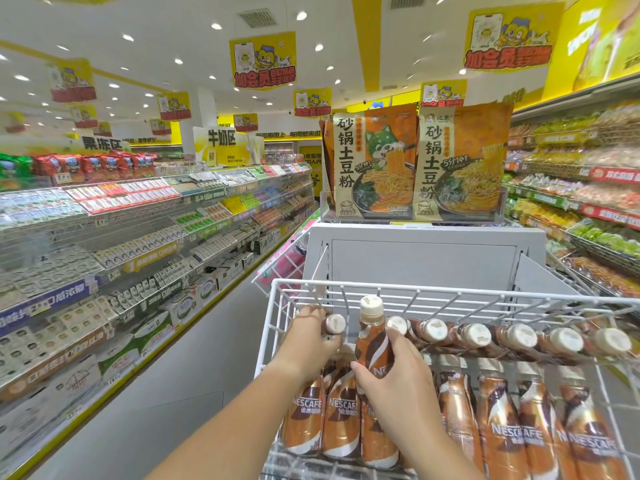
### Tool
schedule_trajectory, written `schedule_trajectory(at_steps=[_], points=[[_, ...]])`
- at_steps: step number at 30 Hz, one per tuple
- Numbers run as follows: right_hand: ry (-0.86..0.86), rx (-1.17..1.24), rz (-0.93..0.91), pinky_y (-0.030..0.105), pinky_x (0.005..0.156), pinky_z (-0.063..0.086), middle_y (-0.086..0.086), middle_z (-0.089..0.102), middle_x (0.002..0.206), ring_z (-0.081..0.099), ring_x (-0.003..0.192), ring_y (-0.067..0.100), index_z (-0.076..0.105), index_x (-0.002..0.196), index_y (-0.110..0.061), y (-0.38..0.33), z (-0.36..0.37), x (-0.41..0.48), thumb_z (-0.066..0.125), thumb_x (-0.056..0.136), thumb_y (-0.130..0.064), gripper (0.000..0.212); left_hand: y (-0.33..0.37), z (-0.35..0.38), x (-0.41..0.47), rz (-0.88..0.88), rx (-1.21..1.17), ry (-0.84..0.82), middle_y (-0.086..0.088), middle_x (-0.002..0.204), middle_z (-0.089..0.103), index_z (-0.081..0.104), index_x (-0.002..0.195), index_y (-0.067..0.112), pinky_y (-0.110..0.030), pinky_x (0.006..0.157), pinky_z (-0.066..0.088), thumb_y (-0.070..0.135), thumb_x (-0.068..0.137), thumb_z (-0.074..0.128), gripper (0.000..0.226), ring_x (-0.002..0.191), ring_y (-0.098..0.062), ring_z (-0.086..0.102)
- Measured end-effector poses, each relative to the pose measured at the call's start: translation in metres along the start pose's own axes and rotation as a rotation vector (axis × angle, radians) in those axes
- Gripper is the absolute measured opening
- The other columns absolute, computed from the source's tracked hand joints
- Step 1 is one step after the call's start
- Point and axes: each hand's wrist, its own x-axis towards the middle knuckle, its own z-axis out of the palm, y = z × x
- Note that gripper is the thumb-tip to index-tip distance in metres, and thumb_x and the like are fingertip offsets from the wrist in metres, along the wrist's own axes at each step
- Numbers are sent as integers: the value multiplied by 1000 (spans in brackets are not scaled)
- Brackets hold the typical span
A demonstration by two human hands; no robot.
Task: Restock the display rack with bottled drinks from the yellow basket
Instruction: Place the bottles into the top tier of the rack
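A white wire display rack [346, 285] stands in front of me, filled with brown coffee bottles with cream caps. My right hand [398, 379] is shut on one coffee bottle [372, 336], held upright near the rack's left end. My left hand [313, 337] grips the neck of another bottle [334, 323] at the far left of the upper row. More bottles [485, 336] lie along that upper row, and a lower row [498, 420] shows its labels. The yellow basket is not in view.
A grey end panel [422, 251] rises behind the rack, topped by a clear tray with two noodle packets [375, 164]. Long shelves of boxed goods [138, 237] line the aisle on the left. Snack shelves [588, 202] run along the right. The grey floor aisle [166, 393] lies left of the rack.
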Motion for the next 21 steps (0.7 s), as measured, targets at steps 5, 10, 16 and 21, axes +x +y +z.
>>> schedule_trajectory(at_steps=[5,10,16,21], points=[[-2,42,28,17,93,32,-20,42,117,38,106,-2,38,151,-20,0,0,-3,76,88,-36,76,1,5,-6,-134,-428,185,8,118,52,56,122,28,-24,89,48,17,94,63,31,102,-6,58],[10,68,36,19,96,35,-11,51,134,40,111,-1,38,152,-19,2,1,-5,77,86,-35,78,3,3,-13,-124,-526,221,8,113,54,58,116,26,-9,75,43,14,97,60,23,96,-1,59],[8,71,46,33,106,46,-11,56,134,53,123,9,42,150,-22,6,0,-8,79,83,-40,78,2,4,-14,-138,-537,264,0,100,61,57,112,20,-20,70,45,18,99,55,13,84,-9,61],[6,68,46,26,96,46,-16,57,120,54,110,4,45,146,-24,6,0,-8,79,83,-38,72,17,-3,-8,-221,-400,243,-4,99,62,38,122,17,-35,70,49,13,101,47,23,83,-16,61]])
